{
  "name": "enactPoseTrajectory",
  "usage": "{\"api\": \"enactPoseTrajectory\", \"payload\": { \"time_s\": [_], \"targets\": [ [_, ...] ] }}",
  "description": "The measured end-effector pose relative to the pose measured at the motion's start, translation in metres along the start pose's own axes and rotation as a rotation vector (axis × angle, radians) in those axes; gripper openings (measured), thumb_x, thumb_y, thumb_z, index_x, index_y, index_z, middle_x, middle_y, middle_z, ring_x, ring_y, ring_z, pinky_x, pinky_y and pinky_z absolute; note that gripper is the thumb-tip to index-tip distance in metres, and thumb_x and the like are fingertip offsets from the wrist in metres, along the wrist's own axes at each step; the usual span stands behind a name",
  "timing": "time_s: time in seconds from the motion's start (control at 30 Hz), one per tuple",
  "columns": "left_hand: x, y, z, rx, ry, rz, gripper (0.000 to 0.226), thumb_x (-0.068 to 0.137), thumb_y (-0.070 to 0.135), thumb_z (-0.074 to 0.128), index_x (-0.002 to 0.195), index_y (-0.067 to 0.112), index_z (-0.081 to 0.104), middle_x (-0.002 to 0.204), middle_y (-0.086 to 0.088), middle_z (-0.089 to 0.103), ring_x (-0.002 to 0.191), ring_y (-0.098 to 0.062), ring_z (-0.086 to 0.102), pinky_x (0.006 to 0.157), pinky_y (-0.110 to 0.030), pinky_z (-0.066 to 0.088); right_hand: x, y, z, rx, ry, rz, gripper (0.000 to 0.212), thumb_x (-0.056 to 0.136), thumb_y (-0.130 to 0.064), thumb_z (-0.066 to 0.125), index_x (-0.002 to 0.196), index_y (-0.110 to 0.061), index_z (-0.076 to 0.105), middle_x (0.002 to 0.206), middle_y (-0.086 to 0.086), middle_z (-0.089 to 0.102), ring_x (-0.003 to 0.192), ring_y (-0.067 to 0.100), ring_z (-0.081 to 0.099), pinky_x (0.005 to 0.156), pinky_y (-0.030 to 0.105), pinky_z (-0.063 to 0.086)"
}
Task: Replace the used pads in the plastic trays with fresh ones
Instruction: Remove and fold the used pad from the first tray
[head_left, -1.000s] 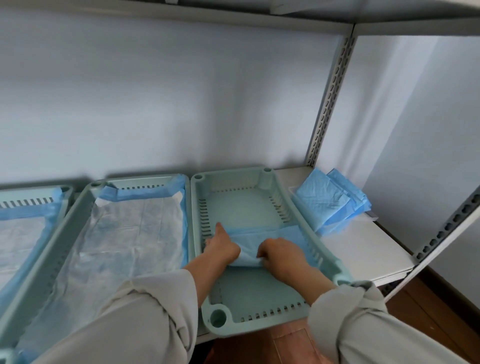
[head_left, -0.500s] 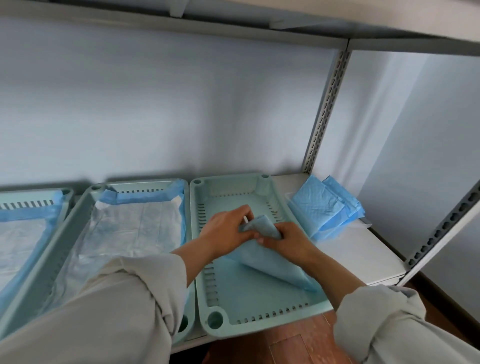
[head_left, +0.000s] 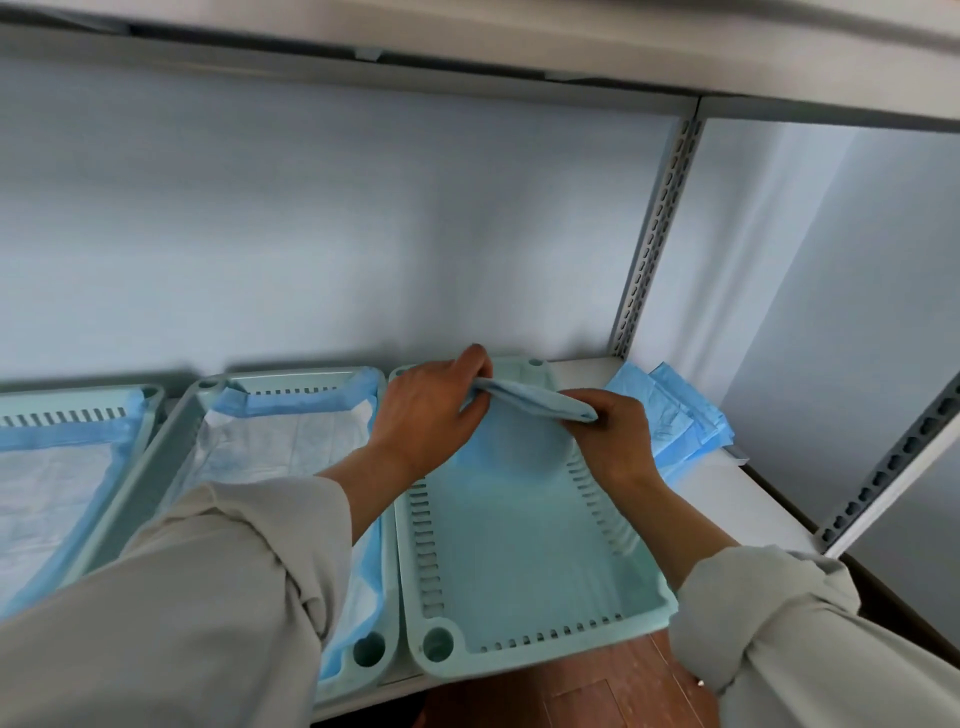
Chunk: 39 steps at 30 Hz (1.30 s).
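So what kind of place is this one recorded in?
Probably a storage or animal-care room: a metal rack shelf with slotted uprights, a row of plastic trays lined with absorbent pads, and spare folded pads stacked alongside.

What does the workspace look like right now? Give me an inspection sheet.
Surface: white shelf, three trays side by side.
Job's things: right tray getting a blue pad; middle tray and left tray already lined.
Clutter: stack of folded pads right of the trays.
Hands: left hand and right hand grip the pad's far edge.
Cables: nothing seen.
Surroundings: slotted upright, wooden floor.
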<state>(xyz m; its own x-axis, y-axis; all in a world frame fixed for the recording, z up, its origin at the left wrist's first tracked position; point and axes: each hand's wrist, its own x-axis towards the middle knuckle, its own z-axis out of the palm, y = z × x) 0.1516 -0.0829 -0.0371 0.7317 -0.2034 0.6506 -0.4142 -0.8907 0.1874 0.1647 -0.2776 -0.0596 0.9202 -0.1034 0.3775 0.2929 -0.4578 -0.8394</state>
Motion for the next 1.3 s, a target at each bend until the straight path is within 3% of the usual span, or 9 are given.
{"api": "enactPoseTrajectory", "payload": {
  "time_s": [0.17,0.33,0.57,0.73,0.83,1.0,1.13,1.23,1.3],
  "targets": [
    [-0.029,-0.003,-0.001,-0.016,-0.554,0.092,0.014,0.094,0.036,0.047,0.098,0.023,0.046,0.086,0.002,0.063,0.076,-0.017,0.059,0.071,-0.031,0.051,-0.022,0.030,-0.009,-0.331,-0.380,0.060,0.032,0.080,-0.007,0.071,0.057,-0.024,0.056,0.059,-0.007,0.053,0.058,0.006,0.048,0.055,0.020,0.037],
    [-0.065,0.010,0.029,-0.231,-1.204,-0.140,0.012,0.095,0.032,0.050,0.097,0.021,0.045,0.097,0.000,0.049,0.079,-0.010,0.045,0.066,-0.019,0.035,-0.051,0.071,-0.008,-0.624,-0.884,0.267,0.030,0.078,-0.018,0.073,0.064,-0.027,0.048,0.085,0.001,0.057,0.081,0.015,0.055,0.074,0.024,0.043],
    [-0.049,-0.005,0.066,-0.273,-0.734,-0.499,0.018,0.094,0.031,0.051,0.099,0.014,0.046,0.104,-0.008,0.056,0.087,-0.017,0.049,0.074,-0.026,0.039,-0.034,0.078,0.000,-0.339,-0.713,0.476,0.028,0.093,-0.024,0.057,0.111,-0.002,0.059,0.091,0.009,0.061,0.061,0.012,0.059,0.048,0.018,0.044],
    [-0.039,0.002,0.082,-0.229,-0.518,-0.628,0.040,0.097,0.026,0.046,0.134,0.016,0.035,0.124,-0.011,0.055,0.110,-0.027,0.056,0.092,-0.038,0.045,-0.016,0.087,0.020,-0.458,-0.471,0.407,0.027,0.088,-0.037,0.060,0.078,-0.012,0.057,0.070,0.003,0.058,0.069,0.026,0.061,0.072,0.037,0.055],
    [-0.042,0.002,0.090,-0.067,-0.453,-0.436,0.050,0.095,0.018,0.046,0.142,0.022,0.029,0.141,-0.005,0.037,0.129,-0.025,0.040,0.104,-0.037,0.036,-0.015,0.086,0.027,-0.566,-0.413,0.455,0.032,0.087,-0.037,0.058,0.106,-0.012,0.057,0.105,0.011,0.065,0.097,0.033,0.065,0.087,0.040,0.053],
    [-0.053,0.001,0.105,-0.085,-0.897,-0.208,0.049,0.094,0.017,0.050,0.141,0.026,0.040,0.145,-0.006,0.032,0.132,-0.025,0.039,0.111,-0.034,0.033,-0.023,0.091,0.038,-0.846,-0.326,0.286,0.075,0.083,-0.023,0.063,0.145,-0.021,0.020,0.137,0.012,0.038,0.125,0.030,0.046,0.100,0.036,0.040],
    [-0.052,-0.003,0.109,-0.198,-0.962,-0.353,0.032,0.094,0.023,0.052,0.123,0.013,0.060,0.129,-0.012,0.053,0.110,-0.020,0.054,0.095,-0.025,0.040,-0.015,0.095,0.045,-0.471,-0.346,0.515,0.064,0.086,-0.019,0.064,0.142,-0.010,0.033,0.143,0.015,0.041,0.132,0.031,0.042,0.108,0.035,0.033],
    [-0.051,-0.007,0.109,-0.298,-0.929,-0.446,0.024,0.095,0.023,0.051,0.101,0.005,0.067,0.098,-0.012,0.059,0.087,-0.016,0.052,0.077,-0.022,0.038,-0.016,0.091,0.043,-0.033,-0.363,0.770,0.048,0.082,-0.011,0.070,0.124,0.002,0.051,0.121,0.019,0.059,0.107,0.030,0.059,0.094,0.041,0.050],
    [-0.054,-0.007,0.108,-0.339,-0.873,-0.511,0.029,0.093,0.021,0.053,0.117,0.007,0.061,0.114,-0.012,0.060,0.103,-0.021,0.057,0.088,-0.026,0.042,-0.019,0.079,0.040,0.100,-0.437,0.792,0.027,0.084,-0.007,0.067,0.109,-0.001,0.059,0.099,0.014,0.063,0.084,0.022,0.061,0.075,0.034,0.053]
  ]
}}
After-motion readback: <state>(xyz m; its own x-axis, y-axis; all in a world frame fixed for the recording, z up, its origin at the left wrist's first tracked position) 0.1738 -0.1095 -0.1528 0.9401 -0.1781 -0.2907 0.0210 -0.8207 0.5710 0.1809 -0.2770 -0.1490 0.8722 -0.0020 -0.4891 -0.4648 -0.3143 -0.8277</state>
